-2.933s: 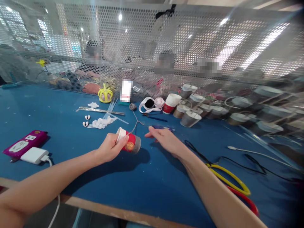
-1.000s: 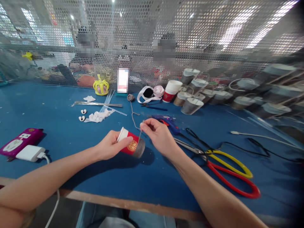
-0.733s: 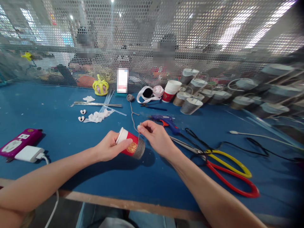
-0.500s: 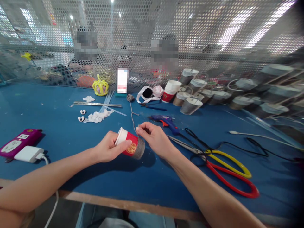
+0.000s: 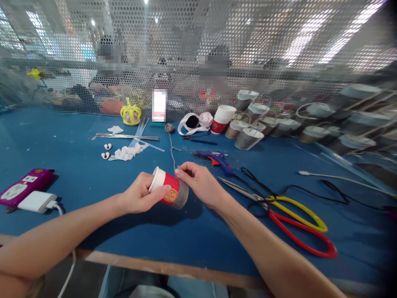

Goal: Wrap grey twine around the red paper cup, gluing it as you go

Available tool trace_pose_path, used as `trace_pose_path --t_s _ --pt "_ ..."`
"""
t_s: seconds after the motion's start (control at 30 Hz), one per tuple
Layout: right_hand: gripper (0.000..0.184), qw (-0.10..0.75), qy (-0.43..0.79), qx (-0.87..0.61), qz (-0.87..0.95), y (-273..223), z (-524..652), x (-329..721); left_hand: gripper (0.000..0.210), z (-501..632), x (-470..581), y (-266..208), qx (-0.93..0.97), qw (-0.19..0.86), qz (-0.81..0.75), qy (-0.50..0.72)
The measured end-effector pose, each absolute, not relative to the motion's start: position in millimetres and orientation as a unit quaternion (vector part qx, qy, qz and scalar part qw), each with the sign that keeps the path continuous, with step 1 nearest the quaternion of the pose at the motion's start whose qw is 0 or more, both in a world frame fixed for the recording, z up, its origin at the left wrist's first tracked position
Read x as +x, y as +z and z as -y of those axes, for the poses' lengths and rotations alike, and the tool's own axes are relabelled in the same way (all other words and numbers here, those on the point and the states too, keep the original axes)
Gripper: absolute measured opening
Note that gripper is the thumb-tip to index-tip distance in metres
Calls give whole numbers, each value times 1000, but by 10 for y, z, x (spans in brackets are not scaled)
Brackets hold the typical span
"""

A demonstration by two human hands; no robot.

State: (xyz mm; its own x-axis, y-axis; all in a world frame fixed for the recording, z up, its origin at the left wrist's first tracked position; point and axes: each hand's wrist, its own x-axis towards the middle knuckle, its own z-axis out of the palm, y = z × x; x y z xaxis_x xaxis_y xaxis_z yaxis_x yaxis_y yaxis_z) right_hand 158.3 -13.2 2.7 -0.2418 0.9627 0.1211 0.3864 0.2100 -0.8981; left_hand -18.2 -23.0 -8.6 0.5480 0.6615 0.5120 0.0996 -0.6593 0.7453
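A red and white paper cup [image 5: 170,186] with a gold emblem lies tilted in my left hand [image 5: 141,194], its white rim toward the left. Grey yarn is wound around the base end of the cup. My right hand [image 5: 198,180] is at the wound end, thumb and fingertips pinched on the grey yarn [image 5: 173,155] against the cup's upper side. From there the strand runs back across the table to a small ball of grey yarn [image 5: 169,128].
Large scissors [image 5: 297,219] with red and yellow handles and a blue glue gun [image 5: 217,159] lie on the right. Several yarn-wrapped cups [image 5: 249,138] and stacked paper cups [image 5: 225,114] stand behind. A purple power strip [image 5: 23,188] is left; a perforated screen [image 5: 180,49] closes the back.
My right hand has shifted slightly left and down along the cup, with the pinched yarn now closer to the cup's side. My left hand keeps its hold, the cup turned slightly.
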Motion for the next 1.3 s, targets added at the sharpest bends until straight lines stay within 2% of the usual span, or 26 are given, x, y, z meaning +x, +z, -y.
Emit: trace_pose_path --t_s 0.37,0.53,0.87,1.13,1.3 --pt "20 362 425 -493 667 21 122 1583 31 220 -181 -76 831 293 -198 429" --pt "21 354 436 -499 660 24 112 1588 32 224 -182 -88 823 307 -223 422" --pt "20 346 496 -502 618 42 111 1582 40 229 -174 -109 759 419 -289 406" --pt "24 359 552 -489 572 19 88 1578 39 239 -150 -136 627 576 -310 423" --pt "25 366 574 -482 552 10 85 1579 39 229 -143 -170 581 611 -325 429"
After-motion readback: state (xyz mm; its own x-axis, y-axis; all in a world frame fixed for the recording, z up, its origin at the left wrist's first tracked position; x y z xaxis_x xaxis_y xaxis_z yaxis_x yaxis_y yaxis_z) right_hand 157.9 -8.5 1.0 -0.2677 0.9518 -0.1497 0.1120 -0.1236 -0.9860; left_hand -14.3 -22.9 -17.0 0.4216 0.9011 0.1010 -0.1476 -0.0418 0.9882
